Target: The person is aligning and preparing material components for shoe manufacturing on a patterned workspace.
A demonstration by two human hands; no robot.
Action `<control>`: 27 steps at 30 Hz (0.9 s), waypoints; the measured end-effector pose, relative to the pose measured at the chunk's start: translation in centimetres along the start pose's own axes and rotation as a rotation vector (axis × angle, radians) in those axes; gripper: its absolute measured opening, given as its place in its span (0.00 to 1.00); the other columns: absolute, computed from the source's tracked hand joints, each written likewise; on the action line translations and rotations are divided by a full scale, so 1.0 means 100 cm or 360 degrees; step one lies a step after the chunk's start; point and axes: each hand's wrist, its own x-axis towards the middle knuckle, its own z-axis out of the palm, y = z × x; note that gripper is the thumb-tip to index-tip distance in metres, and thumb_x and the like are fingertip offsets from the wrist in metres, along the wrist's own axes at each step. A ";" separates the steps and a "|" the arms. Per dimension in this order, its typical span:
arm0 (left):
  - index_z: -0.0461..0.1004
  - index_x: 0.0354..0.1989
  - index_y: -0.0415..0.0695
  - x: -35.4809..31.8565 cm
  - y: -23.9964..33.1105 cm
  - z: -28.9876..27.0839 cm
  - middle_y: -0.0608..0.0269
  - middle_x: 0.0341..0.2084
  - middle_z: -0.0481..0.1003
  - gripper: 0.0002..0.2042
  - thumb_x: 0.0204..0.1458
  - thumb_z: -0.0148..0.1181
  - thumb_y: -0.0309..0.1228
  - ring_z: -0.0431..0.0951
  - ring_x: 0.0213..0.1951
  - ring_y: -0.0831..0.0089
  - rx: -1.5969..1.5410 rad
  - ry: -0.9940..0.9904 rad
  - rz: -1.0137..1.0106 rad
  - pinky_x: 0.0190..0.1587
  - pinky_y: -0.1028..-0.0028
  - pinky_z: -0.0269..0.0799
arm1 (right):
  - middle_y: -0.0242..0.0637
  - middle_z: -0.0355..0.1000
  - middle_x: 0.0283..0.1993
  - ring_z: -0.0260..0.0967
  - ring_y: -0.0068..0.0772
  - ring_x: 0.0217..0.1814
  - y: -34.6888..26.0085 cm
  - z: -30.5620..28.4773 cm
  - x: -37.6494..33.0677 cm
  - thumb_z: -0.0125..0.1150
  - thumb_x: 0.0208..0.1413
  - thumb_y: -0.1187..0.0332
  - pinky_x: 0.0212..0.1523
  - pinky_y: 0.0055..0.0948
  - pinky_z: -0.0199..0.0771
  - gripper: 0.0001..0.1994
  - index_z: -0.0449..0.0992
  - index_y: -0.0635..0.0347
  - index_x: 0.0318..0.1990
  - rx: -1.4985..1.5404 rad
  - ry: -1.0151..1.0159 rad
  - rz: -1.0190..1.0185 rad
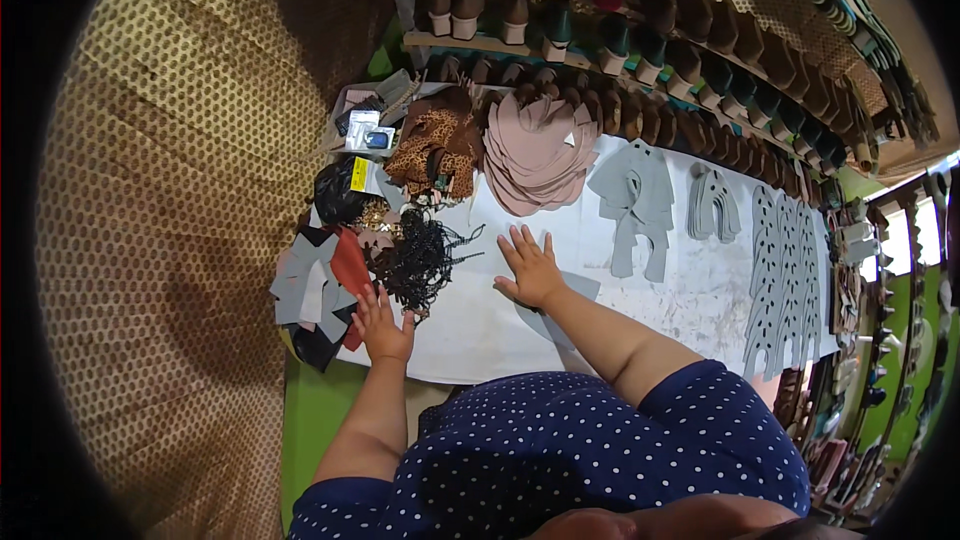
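Note:
My right hand (530,265) lies flat, fingers spread, on a grey cut piece (575,290) on the white table (470,330). My left hand (382,325) rests open at the table's left edge, fingers beside a red cut piece (350,265) in a fan of grey, black and red pieces (310,295). A tangle of black beaded strings (420,255) lies between the two hands. Neither hand grips anything.
A pink stack of cut uppers (535,155), leopard-print pieces (435,150), grey cut pieces (635,200) and dotted grey strips (785,270) cover the table's far side and right. Shelves of shoe heels (640,50) run behind. A woven wall (190,140) stands at left.

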 end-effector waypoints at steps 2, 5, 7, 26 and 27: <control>0.50 0.76 0.49 -0.002 -0.002 0.000 0.54 0.77 0.43 0.40 0.57 0.57 0.50 0.41 0.76 0.51 0.0011 0.0025 0.0001 0.73 0.46 0.35 | 0.44 0.43 0.80 0.35 0.50 0.82 -0.004 0.000 0.000 0.54 0.57 0.39 0.74 0.69 0.29 0.43 0.50 0.45 0.76 -0.0008 0.0020 0.0000; 0.51 0.75 0.51 -0.003 0.000 0.000 0.55 0.77 0.43 0.40 0.56 0.57 0.50 0.41 0.77 0.53 0.0000 0.0022 -0.0021 0.74 0.46 0.35 | 0.44 0.42 0.80 0.34 0.50 0.83 -0.002 0.001 0.001 0.52 0.58 0.38 0.74 0.69 0.29 0.42 0.50 0.46 0.76 -0.0054 -0.0013 -0.0018; 0.50 0.75 0.51 -0.002 0.002 -0.001 0.56 0.77 0.43 0.40 0.56 0.57 0.50 0.41 0.77 0.53 0.0014 -0.0006 -0.0034 0.74 0.46 0.35 | 0.43 0.40 0.81 0.32 0.49 0.83 -0.001 0.002 0.005 0.49 0.59 0.37 0.74 0.70 0.29 0.42 0.49 0.47 0.76 0.0016 -0.0068 0.0044; 0.53 0.75 0.50 -0.004 -0.001 -0.001 0.57 0.77 0.45 0.40 0.55 0.59 0.49 0.41 0.77 0.54 -0.0027 0.0026 -0.0032 0.74 0.47 0.35 | 0.44 0.37 0.81 0.27 0.49 0.84 -0.027 -0.004 -0.004 0.46 0.61 0.37 0.74 0.69 0.22 0.43 0.46 0.53 0.77 -0.0074 -0.0143 0.0176; 0.53 0.75 0.50 -0.003 -0.002 -0.002 0.57 0.77 0.45 0.40 0.55 0.59 0.49 0.41 0.77 0.54 -0.0024 0.0012 -0.0034 0.74 0.47 0.35 | 0.44 0.37 0.81 0.27 0.49 0.84 -0.027 -0.003 -0.004 0.45 0.61 0.37 0.74 0.70 0.21 0.43 0.47 0.53 0.77 -0.0067 -0.0146 0.0173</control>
